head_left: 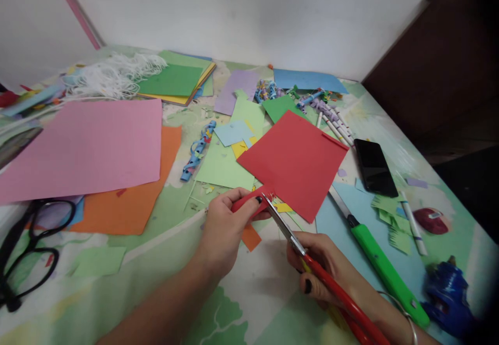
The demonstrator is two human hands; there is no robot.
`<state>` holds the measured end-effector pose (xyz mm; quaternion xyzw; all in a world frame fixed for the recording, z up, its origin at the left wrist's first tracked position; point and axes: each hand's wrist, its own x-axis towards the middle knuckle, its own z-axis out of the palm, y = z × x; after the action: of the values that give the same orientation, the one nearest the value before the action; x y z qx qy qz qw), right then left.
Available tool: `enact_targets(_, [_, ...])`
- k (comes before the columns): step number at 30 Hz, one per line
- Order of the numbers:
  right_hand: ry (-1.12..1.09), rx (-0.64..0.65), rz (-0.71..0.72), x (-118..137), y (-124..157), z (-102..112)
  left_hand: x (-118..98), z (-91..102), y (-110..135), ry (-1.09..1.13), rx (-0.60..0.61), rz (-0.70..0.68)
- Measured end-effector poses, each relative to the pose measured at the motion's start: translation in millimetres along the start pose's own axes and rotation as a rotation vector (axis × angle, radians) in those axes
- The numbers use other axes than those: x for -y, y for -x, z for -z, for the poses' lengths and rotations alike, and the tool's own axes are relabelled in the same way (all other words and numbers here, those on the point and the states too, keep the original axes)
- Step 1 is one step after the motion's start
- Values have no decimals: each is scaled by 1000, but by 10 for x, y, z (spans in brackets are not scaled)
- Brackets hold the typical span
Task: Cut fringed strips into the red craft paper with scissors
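My left hand [228, 225] pinches a narrow red paper strip [265, 191] between thumb and fingers. In my right hand [327, 269] is a pair of scissors [286, 230] with silver blades and long red handles. The blade tips are at the strip, right beside my left thumb, where the edge shows fine fringe-like cuts. Just beyond lies a large red paper sheet [294, 160], with a folded or rolled piece along its right edge. An orange paper scrap [251, 237] rests below my left fingers.
A green-handled utility knife [385, 269] with its blade out lies right of my right hand, near a black phone [375, 167] and a blue object [446, 293]. Pink paper [89, 147] and eyeglasses [35, 246] are at left. White string [117, 75] is piled at the back.
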<state>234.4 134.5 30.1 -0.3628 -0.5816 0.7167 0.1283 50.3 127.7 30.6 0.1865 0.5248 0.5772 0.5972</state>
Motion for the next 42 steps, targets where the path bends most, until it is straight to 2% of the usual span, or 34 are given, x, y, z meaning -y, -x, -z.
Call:
enact_targets(15, [-44, -16, 4, 86, -53, -52, 2, 27, -1, -20, 2, 1])
enact_targets(26, [-16, -46, 20, 38, -41, -32, -9, 4, 1, 33, 27, -18])
enact_targets(36, [-69, 25, 57, -29, -3, 33, 10, 5, 3, 24, 31, -28])
enact_targets(42, [-77, 25, 45, -24, 4, 26, 23, 11, -8, -2, 18, -29])
